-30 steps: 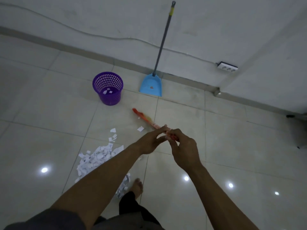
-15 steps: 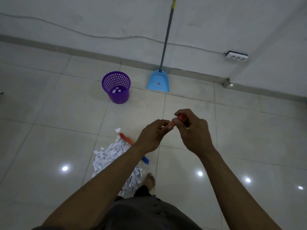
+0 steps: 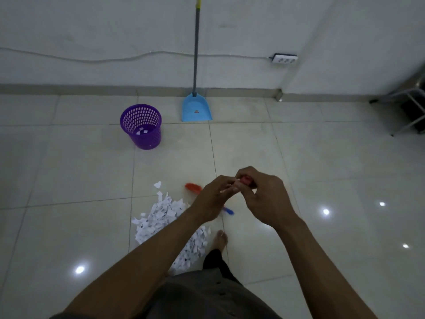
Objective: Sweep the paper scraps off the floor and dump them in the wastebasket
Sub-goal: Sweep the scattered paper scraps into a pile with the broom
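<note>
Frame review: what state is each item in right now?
Scraps: piled on the floor, not yet in the dustpan.
Wastebasket: upright, a few scraps inside.
Dustpan: unused, pan on the floor, handle up against the wall.
Broom: held at its top end, head low by the pile.
Left hand: pinches the broom handle.
Right hand: grips the handle's top.
</note>
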